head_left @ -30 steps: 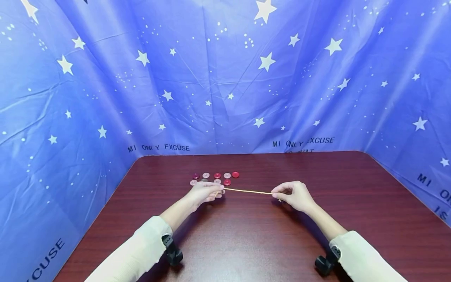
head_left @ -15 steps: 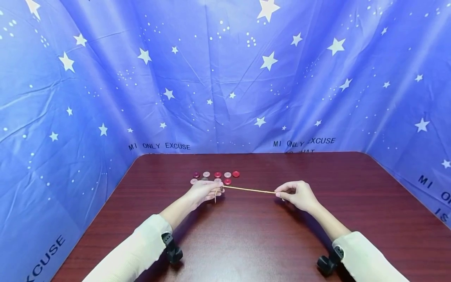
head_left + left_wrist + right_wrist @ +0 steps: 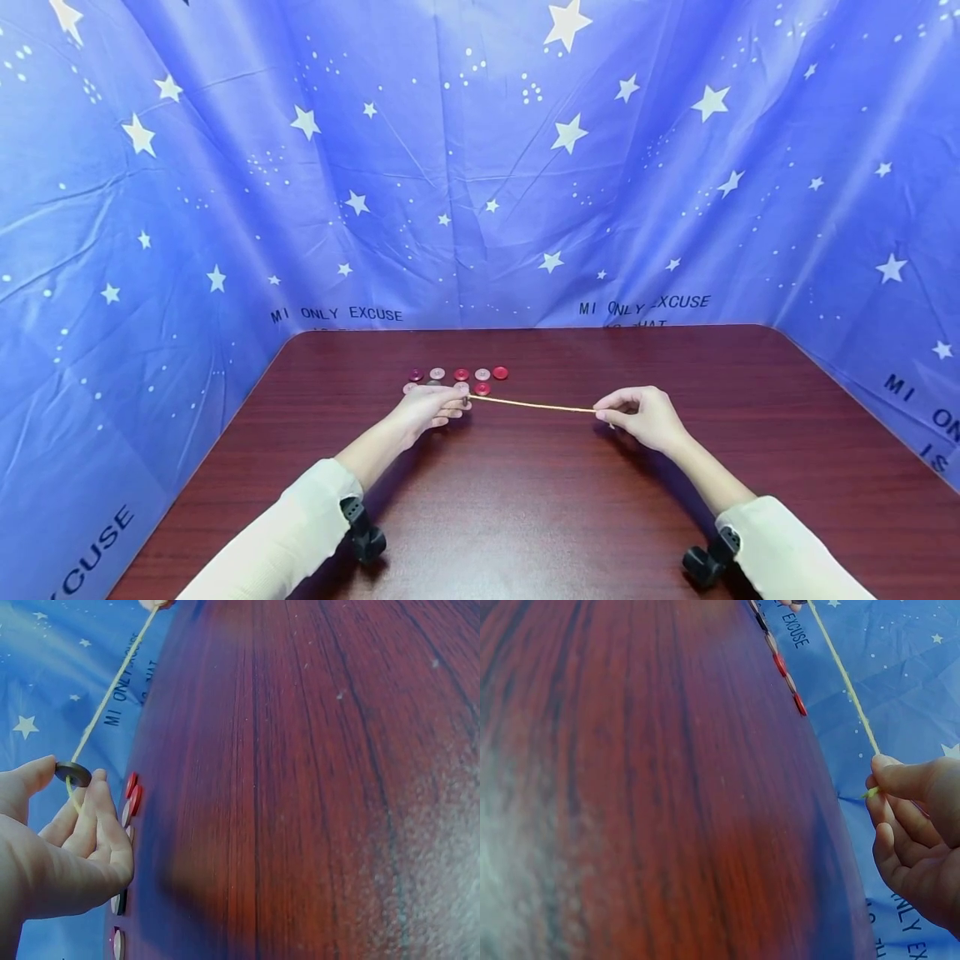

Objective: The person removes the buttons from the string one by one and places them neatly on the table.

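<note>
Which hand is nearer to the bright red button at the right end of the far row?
Left. The left hand lies just in front of the buttons, close to the red button. The right hand pinches the string farther off.

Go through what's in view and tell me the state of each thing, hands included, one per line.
Left hand: pinches a dark button, above the table.
Dark button: threaded on the string, held at its rim.
String: stretched taut between both hands.
Right hand: pinches the string's other end.
Loose buttons: lying flat in rows beyond the left hand.
Table: bears the buttons.
</note>
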Motion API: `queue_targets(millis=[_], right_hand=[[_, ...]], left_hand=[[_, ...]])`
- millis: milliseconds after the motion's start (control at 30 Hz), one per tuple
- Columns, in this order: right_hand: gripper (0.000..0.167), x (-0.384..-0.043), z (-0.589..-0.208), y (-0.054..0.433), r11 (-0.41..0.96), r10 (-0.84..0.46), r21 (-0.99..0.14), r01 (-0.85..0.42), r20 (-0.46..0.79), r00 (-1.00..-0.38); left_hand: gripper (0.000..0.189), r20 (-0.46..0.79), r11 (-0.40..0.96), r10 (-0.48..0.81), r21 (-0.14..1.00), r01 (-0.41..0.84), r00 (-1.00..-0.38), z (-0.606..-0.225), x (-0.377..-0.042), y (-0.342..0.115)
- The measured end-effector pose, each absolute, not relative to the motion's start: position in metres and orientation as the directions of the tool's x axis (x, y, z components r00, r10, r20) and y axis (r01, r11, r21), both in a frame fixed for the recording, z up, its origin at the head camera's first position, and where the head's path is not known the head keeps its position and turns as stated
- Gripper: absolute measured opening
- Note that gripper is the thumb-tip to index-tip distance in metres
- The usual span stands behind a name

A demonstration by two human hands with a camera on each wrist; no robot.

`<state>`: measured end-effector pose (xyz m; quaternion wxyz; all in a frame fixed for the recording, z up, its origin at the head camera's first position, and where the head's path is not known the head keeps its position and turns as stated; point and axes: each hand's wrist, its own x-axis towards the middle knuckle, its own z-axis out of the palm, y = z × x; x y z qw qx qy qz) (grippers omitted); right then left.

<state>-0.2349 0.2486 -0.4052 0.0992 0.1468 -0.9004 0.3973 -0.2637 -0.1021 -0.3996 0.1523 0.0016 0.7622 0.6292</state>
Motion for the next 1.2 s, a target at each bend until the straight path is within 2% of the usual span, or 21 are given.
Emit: queue_targets(millis=[167, 400, 800, 1200], right_hand=[[0.007, -0.234, -0.405, 0.25, 0.649, -0.182, -0.683, -0.336, 0.289, -0.94], [0.007, -0.234, -0.405, 0.249, 0.65, -0.18, -0.68, -0.338, 0.295, -0.938], [0.007, -0.237, -0.405, 0.252, 0.693, -0.104, -0.656, -0.298, 0.318, -0.942], [0.01, -0.234, -0.407, 0.247, 0.663, -0.09, -0.698, -0.269, 0.283, -0.955]], left_hand=[[0.038, -0.232, 0.171, 0.159, 0.964, -0.205, -0.96, -0.399, -0.263, -0.106], [0.039, -0.272, 0.001, 0.161, 0.961, -0.276, -0.949, -0.401, -0.265, -0.111], [0.026, -0.23, -0.074, 0.151, 0.967, -0.243, -0.961, -0.402, -0.265, -0.122], [0.04, -0.173, -0.155, 0.188, 0.967, -0.203, -0.967, -0.405, -0.267, -0.111]])
